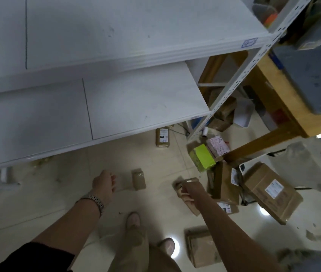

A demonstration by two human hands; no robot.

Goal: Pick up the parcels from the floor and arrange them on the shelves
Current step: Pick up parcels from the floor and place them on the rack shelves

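Holding: the right hand (185, 193), right of centre in the frame, has its fingers curled round a brown parcel (193, 203). It seems to be off the floor, though blur makes that a judgement.
Reaching: the left hand (104, 183), left of centre, points toward a small taped parcel (139, 179) lying on the floor tiles (67, 193). A blurred pale patch sits at its fingers, so I cannot tell whether they hold anything.
Shelves: the upper shelf (116, 36) fills the top of the frame and the lower shelf (136, 103) sits below it. Both white boards show no parcels in the part seen.
Floor stock: a labelled parcel (162, 137) lies at the lower shelf's edge. A green box (202, 158) and a pink patterned box (217, 145) sit by the shelf post. A large carton (271, 193) is at right and another parcel (200, 248) at bottom centre.
Risk, grip: the held parcel is taken at one end, so a quick swing upward could let it slip.
Risk, shelf edge: the lower shelf juts over the floor, so rising straight up could knock the parcel or an arm against it.
Risk, footing: parcels lie close to the shoes (133, 219), and a step taken without looking could crush one or cause a trip.
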